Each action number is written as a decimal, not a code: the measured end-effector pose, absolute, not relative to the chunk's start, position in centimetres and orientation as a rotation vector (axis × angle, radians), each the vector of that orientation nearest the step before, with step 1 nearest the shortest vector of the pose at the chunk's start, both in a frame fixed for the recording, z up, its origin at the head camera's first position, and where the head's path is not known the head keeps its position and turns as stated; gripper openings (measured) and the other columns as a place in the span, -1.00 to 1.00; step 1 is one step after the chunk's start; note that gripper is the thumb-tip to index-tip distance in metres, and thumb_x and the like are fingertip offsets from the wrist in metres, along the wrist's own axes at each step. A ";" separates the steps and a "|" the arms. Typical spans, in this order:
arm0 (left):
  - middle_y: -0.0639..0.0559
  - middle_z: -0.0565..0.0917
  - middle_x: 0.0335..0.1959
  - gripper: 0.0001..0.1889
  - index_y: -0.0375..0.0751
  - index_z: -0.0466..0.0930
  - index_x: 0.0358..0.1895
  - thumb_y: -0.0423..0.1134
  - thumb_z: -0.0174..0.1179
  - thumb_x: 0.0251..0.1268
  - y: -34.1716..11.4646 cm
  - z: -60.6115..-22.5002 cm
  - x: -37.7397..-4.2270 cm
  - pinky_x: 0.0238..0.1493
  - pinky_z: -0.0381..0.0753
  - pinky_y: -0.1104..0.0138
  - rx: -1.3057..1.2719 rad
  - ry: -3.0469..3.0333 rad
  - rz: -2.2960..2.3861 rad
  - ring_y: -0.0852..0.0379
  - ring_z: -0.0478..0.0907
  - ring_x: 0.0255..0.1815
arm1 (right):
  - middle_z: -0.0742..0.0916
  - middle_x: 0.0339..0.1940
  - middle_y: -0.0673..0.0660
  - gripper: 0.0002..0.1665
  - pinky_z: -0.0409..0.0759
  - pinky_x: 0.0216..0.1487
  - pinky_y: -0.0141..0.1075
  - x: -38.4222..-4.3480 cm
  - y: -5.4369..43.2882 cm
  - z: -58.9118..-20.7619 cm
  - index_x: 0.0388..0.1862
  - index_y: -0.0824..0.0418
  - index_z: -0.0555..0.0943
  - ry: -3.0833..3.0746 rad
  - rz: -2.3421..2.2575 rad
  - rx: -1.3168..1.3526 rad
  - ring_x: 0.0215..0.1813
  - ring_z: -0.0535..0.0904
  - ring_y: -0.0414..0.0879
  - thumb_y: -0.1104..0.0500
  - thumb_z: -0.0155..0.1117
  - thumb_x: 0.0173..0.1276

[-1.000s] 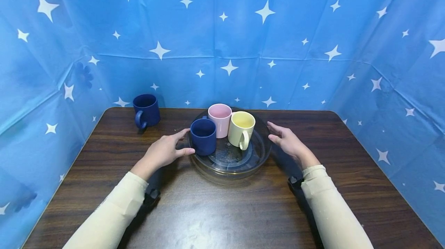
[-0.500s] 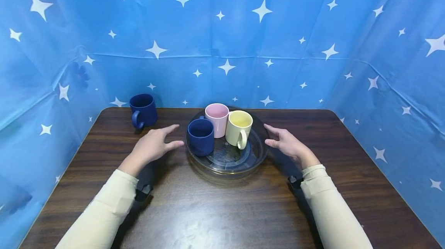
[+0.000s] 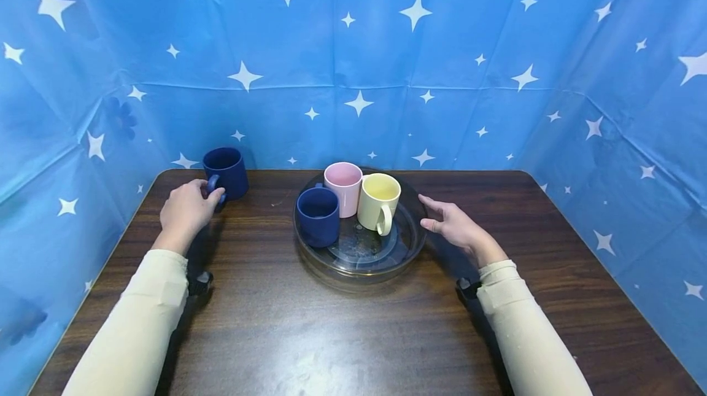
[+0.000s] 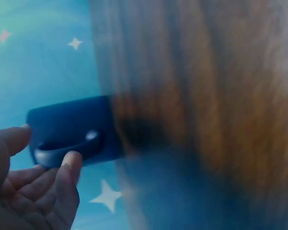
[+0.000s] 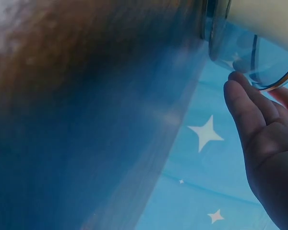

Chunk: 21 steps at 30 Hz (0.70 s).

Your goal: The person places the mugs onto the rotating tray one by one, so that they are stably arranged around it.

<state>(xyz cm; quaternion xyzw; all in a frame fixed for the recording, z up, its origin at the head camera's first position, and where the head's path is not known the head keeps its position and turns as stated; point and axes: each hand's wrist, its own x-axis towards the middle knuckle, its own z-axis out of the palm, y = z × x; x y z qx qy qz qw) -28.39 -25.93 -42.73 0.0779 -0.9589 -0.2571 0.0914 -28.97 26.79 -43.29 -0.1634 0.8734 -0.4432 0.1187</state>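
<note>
In the head view, a dark blue mug (image 3: 226, 172) stands at the table's back left, its handle towards my left hand (image 3: 185, 209). That hand is at the handle (image 4: 69, 151) with thumb and fingers spread; the left wrist view shows one fingertip near or against it and no closed grip. A round clear glass dish (image 3: 364, 266) holds a second blue mug (image 3: 318, 219), a pink mug (image 3: 345, 190) and a pale yellow mug (image 3: 378, 202). Beside its right rim lies my right hand (image 3: 455, 227), fingers extended, fingertips at the glass (image 5: 259, 72).
The brown wooden table (image 3: 309, 334) ends at the back against a blue star-patterned curtain (image 3: 309, 46), which also runs along both sides. Table surface lies between the left mug and the dish.
My left hand has left the dish's left side and moved left to the lone blue mug's handle. My right hand stays at the dish's right rim, and the mugs stand as before.
</note>
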 end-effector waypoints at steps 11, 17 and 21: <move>-0.43 0.56 0.15 -0.32 -0.51 0.37 0.26 0.17 -0.15 0.62 -26.4 -45.2 -30.4 -0.26 0.75 0.28 0.256 -2.612 -1.701 0.13 0.74 -0.23 | 0.18 0.63 0.34 -0.26 0.08 0.52 0.21 -28.8 26.9 -43.6 0.62 0.33 0.12 2.560 -1.302 -0.483 0.63 -0.04 0.28 0.32 0.14 0.55; -0.27 0.58 0.03 -0.33 -0.43 0.47 0.07 0.23 -0.21 0.60 -26.7 -45.9 -30.8 -0.24 0.73 0.37 0.344 -2.482 -1.859 0.35 0.69 -0.37 | 0.18 0.63 0.33 -0.27 0.08 0.51 0.23 -28.9 26.9 -43.6 0.62 0.32 0.12 2.551 -1.311 -0.479 0.63 -0.03 0.30 0.34 0.11 0.56; -0.15 0.63 -0.13 -0.39 -0.40 0.51 -0.04 0.18 -0.18 0.61 -26.8 -45.9 -31.1 -0.22 0.72 0.38 0.388 -2.434 -1.878 0.31 0.72 -0.40 | 0.18 0.63 0.33 -0.27 0.11 0.51 0.23 -28.9 26.9 -43.5 0.62 0.31 0.12 2.551 -1.302 -0.474 0.63 -0.02 0.30 0.33 0.11 0.57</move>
